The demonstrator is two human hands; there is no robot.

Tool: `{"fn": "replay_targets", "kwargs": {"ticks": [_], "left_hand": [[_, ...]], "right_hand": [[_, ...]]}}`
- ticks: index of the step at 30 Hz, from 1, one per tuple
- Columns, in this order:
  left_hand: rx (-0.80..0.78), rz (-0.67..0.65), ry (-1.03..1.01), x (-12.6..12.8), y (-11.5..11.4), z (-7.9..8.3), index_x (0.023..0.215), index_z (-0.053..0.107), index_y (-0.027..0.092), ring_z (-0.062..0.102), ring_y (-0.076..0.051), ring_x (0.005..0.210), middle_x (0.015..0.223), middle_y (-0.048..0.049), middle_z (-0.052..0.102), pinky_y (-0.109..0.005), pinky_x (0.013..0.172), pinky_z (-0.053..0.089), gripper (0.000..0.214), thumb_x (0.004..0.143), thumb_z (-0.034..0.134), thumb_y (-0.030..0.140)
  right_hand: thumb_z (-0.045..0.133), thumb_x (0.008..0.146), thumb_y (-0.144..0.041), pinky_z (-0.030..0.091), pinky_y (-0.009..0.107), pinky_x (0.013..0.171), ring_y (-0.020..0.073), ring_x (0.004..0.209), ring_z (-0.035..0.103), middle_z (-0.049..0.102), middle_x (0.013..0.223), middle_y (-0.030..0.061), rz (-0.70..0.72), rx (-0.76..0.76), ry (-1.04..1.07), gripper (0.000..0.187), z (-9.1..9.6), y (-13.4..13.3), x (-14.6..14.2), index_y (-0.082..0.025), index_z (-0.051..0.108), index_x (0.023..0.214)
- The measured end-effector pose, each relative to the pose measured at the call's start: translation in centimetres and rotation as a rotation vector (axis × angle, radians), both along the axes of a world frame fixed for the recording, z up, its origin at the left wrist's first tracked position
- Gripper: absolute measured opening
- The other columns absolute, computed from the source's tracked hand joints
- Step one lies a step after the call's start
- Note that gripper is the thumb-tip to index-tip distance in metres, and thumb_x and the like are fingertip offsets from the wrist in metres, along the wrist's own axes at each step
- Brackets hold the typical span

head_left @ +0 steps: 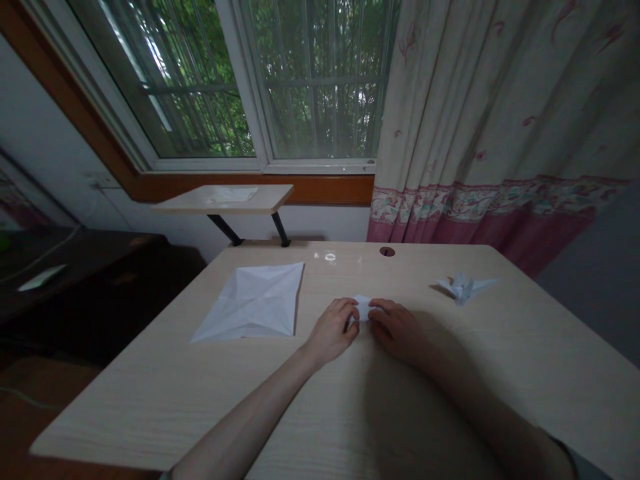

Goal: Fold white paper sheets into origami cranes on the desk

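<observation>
A small folded piece of white paper (363, 308) lies at the middle of the desk, between my two hands. My left hand (336, 327) grips its left side with bent fingers and thumb. On the right side, the curled fingers of my right hand (397, 328) hold the same paper. Parts of its edges are hidden under my fingertips. To the left rests a larger creased white sheet (263, 300), opened out flat. Over on the right sits a folded white paper crane (463, 288) with pointed ends.
The pale wooden desk (240, 407) has a raised shelf (270, 193) at the back left, with white paper (234, 194) on it. A round cable hole (387, 251) is near the back edge. Behind are a window and a patterned curtain (450, 133). A dark table (75, 287) stands left.
</observation>
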State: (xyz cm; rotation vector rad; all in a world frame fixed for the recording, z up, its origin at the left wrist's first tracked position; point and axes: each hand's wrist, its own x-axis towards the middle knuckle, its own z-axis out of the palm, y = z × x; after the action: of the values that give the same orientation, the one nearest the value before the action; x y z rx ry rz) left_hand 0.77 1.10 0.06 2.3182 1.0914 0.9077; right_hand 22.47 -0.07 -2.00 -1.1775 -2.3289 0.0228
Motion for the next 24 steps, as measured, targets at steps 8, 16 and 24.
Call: {"fn": "replay_targets", "kwargs": {"ticks": [8,16,24], "left_hand": [[-0.008,-0.03,-0.044,0.0,0.0,0.1,0.084,0.059,0.02,0.057,-0.024,0.113,0.117,-0.0089,0.063,-0.04,0.101,0.046,0.015,0.081,0.058,0.005],[-0.019,-0.037,-0.065,0.0,0.2,-0.1,0.082,0.059,0.02,0.057,-0.023,0.113,0.117,-0.0087,0.063,-0.039,0.1,0.047,0.013,0.084,0.058,0.007],[-0.002,-0.008,-0.079,0.1,0.3,-0.5,0.081,0.058,0.019,0.056,-0.023,0.112,0.115,-0.0092,0.062,-0.04,0.1,0.047,0.011,0.092,0.058,0.016]], "right_hand": [[0.047,0.088,-0.014,0.05,0.043,0.092,0.0247,0.098,0.061,0.066,0.103,0.0122,-0.006,-0.046,0.059,0.017,1.0,0.0,-0.5,-0.017,0.061,0.097],[0.045,0.09,-0.015,0.047,0.039,0.088,0.0227,0.092,0.056,0.061,0.098,0.0095,-0.034,-0.094,0.074,0.01,1.2,-0.1,-0.7,-0.02,0.054,0.094],[0.044,0.091,-0.015,0.045,0.035,0.078,0.0206,0.083,0.052,0.058,0.09,0.0069,-0.082,-0.106,0.106,0.01,0.4,0.5,-0.6,-0.021,0.049,0.085]]}}
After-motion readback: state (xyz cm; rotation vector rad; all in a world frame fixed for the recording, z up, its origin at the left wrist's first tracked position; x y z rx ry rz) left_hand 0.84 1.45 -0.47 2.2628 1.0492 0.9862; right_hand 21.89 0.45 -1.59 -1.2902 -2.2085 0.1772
